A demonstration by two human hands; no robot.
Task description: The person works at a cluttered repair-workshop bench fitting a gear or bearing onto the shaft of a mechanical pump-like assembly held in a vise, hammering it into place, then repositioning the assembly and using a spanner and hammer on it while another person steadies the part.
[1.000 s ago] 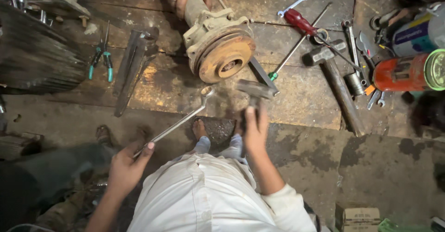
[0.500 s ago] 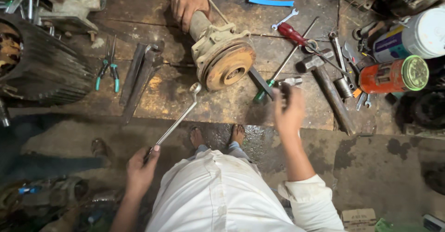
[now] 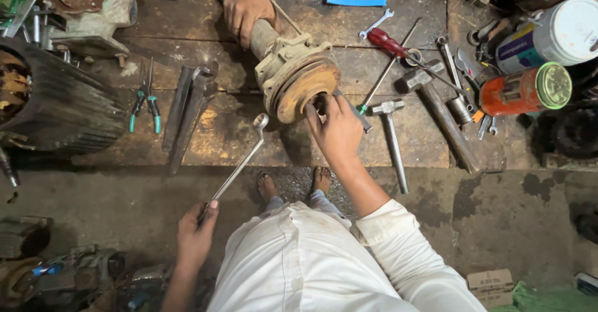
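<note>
**Fingers at the rusty hub, spanner held ready**

The right hand point(image 3: 336, 128) had its fingertips pressed into the centre of the rusty hub point(image 3: 305, 88) lying on the wooden workbench point(image 3: 224, 134); whether it pinched a small part there could not be told; a steady, square touch seemed wise, since the assembly lay tilted. The left hand point(image 3: 196, 234) was closed around the handle of a long ring spanner point(image 3: 240, 162), its ring end just beside the hub. A co-worker's hand point(image 3: 246, 7) gripped the shaft behind. A small hammer point(image 3: 389, 134) and red screwdriver point(image 3: 389, 44) crowded the right side; pliers point(image 3: 144, 100) lay well apart.
</note>
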